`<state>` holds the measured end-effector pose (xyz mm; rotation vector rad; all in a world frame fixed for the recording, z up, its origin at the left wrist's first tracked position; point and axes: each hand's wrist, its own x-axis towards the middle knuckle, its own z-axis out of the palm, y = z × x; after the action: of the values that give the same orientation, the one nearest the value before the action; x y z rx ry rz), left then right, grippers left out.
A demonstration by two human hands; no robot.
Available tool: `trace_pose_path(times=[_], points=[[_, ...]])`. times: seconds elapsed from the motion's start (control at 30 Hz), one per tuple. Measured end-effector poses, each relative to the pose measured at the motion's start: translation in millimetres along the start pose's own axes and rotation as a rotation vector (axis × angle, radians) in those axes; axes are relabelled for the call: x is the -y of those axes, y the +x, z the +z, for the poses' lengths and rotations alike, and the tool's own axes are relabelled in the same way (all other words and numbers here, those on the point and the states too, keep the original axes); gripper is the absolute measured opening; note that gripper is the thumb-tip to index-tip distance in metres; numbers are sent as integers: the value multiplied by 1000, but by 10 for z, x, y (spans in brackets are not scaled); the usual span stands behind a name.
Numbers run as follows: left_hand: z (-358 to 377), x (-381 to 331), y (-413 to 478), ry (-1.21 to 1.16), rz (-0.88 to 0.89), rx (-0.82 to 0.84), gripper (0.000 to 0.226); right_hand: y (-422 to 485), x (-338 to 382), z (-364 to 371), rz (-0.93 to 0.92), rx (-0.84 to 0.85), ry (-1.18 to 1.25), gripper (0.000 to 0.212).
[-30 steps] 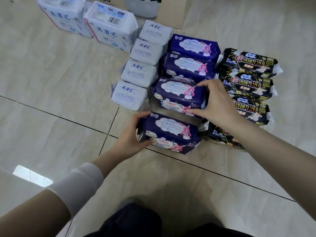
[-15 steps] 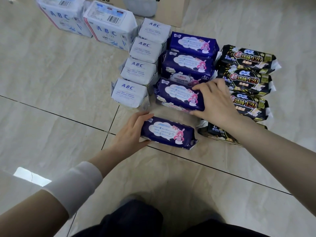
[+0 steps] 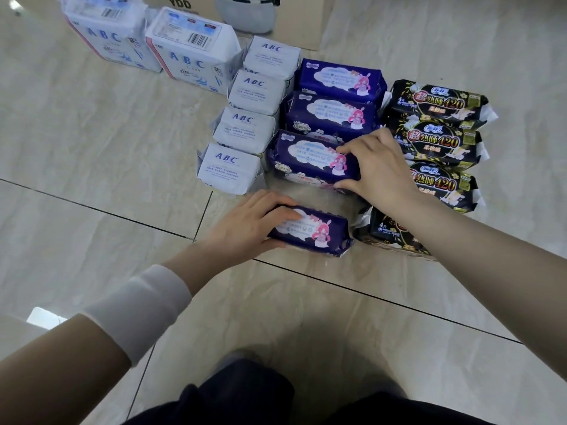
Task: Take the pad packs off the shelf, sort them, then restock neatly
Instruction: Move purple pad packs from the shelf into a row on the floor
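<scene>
Pad packs lie sorted in columns on the tiled floor. The middle column is purple packs. My left hand [image 3: 251,223] grips the left end of the nearest purple pack [image 3: 319,233], thumb under and fingers over it. My right hand [image 3: 377,167] grips the right end of the third purple pack [image 3: 303,159]. Two more purple packs [image 3: 337,79] lie beyond. Several small white ABC packs [image 3: 228,168] form the left column. Black packs [image 3: 438,99] form the right column; my right forearm hides much of the nearest black pack [image 3: 386,231].
Two large white ABC packs [image 3: 193,50] stand at the far left. A cardboard box [image 3: 300,23] and a grey container [image 3: 245,13] sit behind the columns. Bare floor tiles spread to the left and right. My dark-trousered knees [image 3: 245,394] are at the bottom.
My left hand has laid the nearest purple pack flatter on the floor. My right hand has pushed the third purple pack a little back toward the pack beyond it.
</scene>
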<state>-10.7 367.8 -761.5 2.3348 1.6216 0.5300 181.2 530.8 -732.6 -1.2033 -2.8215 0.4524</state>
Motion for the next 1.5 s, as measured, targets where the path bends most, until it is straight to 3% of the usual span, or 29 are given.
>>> trace_pose_path(times=[0.17, 0.33, 0.5, 0.77, 0.97, 1.5], points=[[3, 67, 191, -21, 8, -70, 38, 18, -90, -4, -33, 24, 58, 69], [88, 128, 318, -13, -4, -48, 39, 17, -184, 15, -68, 20, 131, 49], [110, 162, 410, -15, -7, -36, 38, 37, -216, 50, -80, 9, 151, 41], [84, 197, 308, 25, 35, -19, 52, 29, -240, 40, -112, 21, 149, 49], [108, 209, 280, 37, 38, -117, 35, 28, -244, 79, -106, 9, 152, 47], [137, 124, 250, 67, -38, -92, 35, -18, -207, 61, -74, 26, 161, 49]])
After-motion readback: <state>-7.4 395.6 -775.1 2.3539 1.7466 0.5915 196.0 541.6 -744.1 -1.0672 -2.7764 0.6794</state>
